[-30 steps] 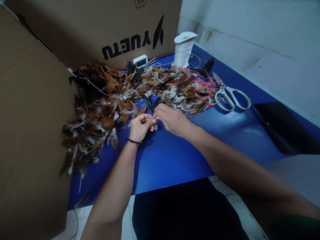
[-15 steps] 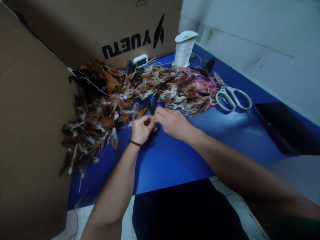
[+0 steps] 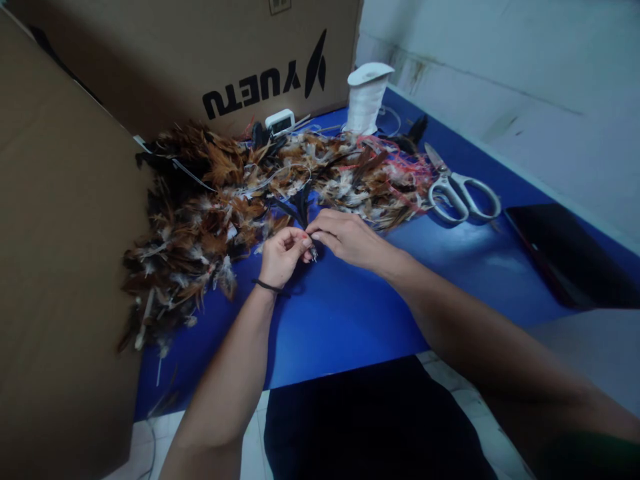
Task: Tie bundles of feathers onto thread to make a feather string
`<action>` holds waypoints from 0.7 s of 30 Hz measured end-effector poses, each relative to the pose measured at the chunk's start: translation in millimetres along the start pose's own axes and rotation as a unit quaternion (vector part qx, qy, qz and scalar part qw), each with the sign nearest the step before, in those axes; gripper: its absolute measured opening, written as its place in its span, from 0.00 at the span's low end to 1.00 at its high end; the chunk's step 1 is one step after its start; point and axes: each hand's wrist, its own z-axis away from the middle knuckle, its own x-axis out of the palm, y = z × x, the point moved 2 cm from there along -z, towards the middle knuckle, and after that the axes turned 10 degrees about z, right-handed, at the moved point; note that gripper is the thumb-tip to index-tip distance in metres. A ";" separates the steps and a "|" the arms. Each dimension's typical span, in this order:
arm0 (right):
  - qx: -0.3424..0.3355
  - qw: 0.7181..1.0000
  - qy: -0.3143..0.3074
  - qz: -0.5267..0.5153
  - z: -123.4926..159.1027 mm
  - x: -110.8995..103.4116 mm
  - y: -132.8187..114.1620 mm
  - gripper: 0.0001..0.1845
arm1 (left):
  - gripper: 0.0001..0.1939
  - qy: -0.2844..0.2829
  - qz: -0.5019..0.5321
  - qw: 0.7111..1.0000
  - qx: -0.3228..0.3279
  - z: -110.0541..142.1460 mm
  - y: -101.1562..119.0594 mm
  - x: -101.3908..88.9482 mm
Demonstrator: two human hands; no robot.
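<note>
Over the tabletop (image 3: 345, 327), the left hand (image 3: 280, 259) pinches the dark feathers (image 3: 302, 205) near their base, the right hand (image 3: 350, 241) alongside, its hold unclear, and a slackened pinch could splay them

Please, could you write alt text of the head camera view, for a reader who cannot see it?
A left hand pinches a few dark feathers above a blue table, the right hand close beside it. A brown-and-white feather pile spreads behind and leftward. Scissors and a dark flat device lie to the right; a white spool stands behind.
</note>
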 end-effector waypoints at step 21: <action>0.026 0.998 0.054 -0.010 2.0 -0.3 0.5 0.07 | 0.11 0.019 0.021 0.999 0.024 -1.4 -1.8 -1.8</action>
